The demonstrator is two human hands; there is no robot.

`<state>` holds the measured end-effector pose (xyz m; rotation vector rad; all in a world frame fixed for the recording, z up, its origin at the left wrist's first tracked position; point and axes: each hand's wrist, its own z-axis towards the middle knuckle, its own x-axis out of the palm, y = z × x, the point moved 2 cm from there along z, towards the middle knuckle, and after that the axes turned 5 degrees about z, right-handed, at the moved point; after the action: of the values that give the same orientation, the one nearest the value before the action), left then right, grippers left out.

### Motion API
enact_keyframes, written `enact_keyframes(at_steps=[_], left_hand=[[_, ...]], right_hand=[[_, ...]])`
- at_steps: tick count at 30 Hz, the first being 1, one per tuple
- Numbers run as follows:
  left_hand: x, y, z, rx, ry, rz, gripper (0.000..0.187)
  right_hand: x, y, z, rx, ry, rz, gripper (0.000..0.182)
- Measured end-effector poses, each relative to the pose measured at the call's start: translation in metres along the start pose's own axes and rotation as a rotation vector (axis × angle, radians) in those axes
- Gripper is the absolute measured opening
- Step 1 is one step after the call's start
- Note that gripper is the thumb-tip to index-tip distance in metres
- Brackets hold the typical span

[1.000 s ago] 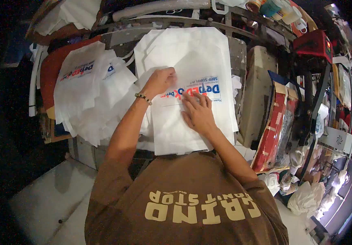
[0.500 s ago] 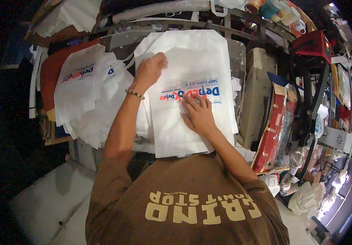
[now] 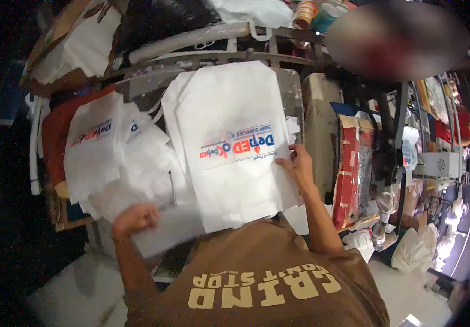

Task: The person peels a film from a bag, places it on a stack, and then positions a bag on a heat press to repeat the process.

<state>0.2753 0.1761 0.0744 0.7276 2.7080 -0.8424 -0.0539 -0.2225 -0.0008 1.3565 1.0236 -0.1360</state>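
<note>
A stack of white printed bags [image 3: 240, 98] lies in front of me, its blue and red "DepED" lettering upside down to my view. My right hand [image 3: 300, 171] is at the right edge of the top bag, thumb and forefinger closed on that edge. My left hand [image 3: 136, 219] is off the stack to the lower left, fingers curled and slightly blurred. Close beside it is a blurred white sheet [image 3: 177, 229]; whether the fingers hold it is hidden. More printed white bags [image 3: 93, 147] lie in an overlapping pile to the left.
A long wrapped roll [image 3: 191, 41] lies behind the work surface. To the right stand a beige metal box [image 3: 318, 125] and a red carton [image 3: 347, 180]. Plastic bags [image 3: 415, 248] sit at the lower right. An orange-brown board [image 3: 55, 139] is under the left pile.
My left hand has moved from the stack's upper left down to the lower left. My right hand has gone from the lettering to the bag's right edge. The view has shifted.
</note>
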Motion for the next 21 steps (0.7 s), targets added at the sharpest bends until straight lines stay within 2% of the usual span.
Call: enact_keyframes(at_steps=[1, 2, 3, 4, 5, 6, 7, 9, 10, 11, 12, 13, 14, 15, 17, 18, 19, 20, 21], left_hand=[[0.021, 0.007, -0.001, -0.094, -0.059, 0.130, 0.033], [0.035, 0.010, -0.001, -0.185, -0.120, 0.260, 0.039], [0.035, -0.001, 0.003, -0.161, -0.116, 0.277, 0.039], [0.031, -0.018, 0.003, -0.067, -0.239, 0.244, 0.044], [0.027, -0.034, 0.005, 0.029, -0.357, 0.207, 0.049], [0.021, -0.047, 0.012, 0.101, -0.441, 0.155, 0.049], [0.013, -0.069, 0.025, 0.134, -0.432, 0.172, 0.049], [-0.001, -0.109, 0.050, 0.105, -0.413, -0.172, 0.046], [0.000, -0.116, 0.073, 0.193, -0.474, -0.157, 0.045], [0.005, -0.119, 0.095, 0.244, -0.448, -0.128, 0.045], [0.008, -0.115, 0.113, 0.218, -0.508, 0.005, 0.044], [0.009, -0.118, 0.127, 0.205, -0.575, 0.139, 0.044], [0.007, -0.127, 0.125, 0.191, -0.512, 0.123, 0.042], [0.008, -0.111, 0.137, 0.200, -0.491, 0.066, 0.041], [0.010, -0.104, 0.144, 0.151, -0.454, -0.052, 0.038], [0.004, -0.107, 0.131, 0.087, -0.439, -0.108, 0.036], [-0.001, -0.098, 0.133, 0.176, -0.474, -0.187, 0.035], [-0.008, -0.087, 0.135, 0.257, -0.502, -0.272, 0.034], [-0.008, -0.086, 0.126, 0.482, -0.546, -0.256, 0.030]], right_hand=[[-0.002, 0.000, 0.001, 0.064, 0.010, 0.064, 0.053], [-0.003, 0.001, 0.001, 0.072, -0.016, 0.059, 0.053], [-0.006, 0.005, 0.001, -0.050, -0.073, 0.007, 0.040], [-0.007, 0.010, -0.001, -0.170, -0.129, -0.050, 0.027], [-0.011, 0.026, -0.005, -0.154, -0.154, -0.062, 0.027], [-0.015, 0.043, -0.012, -0.202, -0.181, -0.143, 0.018], [-0.020, 0.064, -0.016, -0.251, -0.211, -0.226, 0.011], [-0.026, 0.082, -0.020, -0.165, -0.141, -0.261, 0.013], [-0.027, 0.085, -0.019, -0.133, -0.127, -0.281, 0.012], [-0.022, 0.072, -0.013, -0.273, -0.257, -0.296, 0.011], [-0.016, 0.054, -0.007, -0.407, -0.390, -0.325, 0.012], [-0.013, 0.048, -0.004, -0.415, -0.437, -0.341, 0.012], [-0.018, 0.057, -0.007, -0.414, -0.427, -0.276, 0.013], [-0.020, 0.060, -0.007, -0.413, -0.326, -0.283, 0.017], [-0.062, 0.123, -0.033, 0.027, 0.054, -0.017, 0.026], [-0.062, 0.127, -0.040, -0.278, -0.086, -0.167, 0.032], [-0.078, 0.131, -0.051, -0.378, -0.185, -0.059, 0.038], [-0.117, 0.147, -0.070, -0.322, -0.198, 0.006, 0.038], [-0.148, 0.143, -0.086, -0.437, -0.367, 0.197, 0.040]])
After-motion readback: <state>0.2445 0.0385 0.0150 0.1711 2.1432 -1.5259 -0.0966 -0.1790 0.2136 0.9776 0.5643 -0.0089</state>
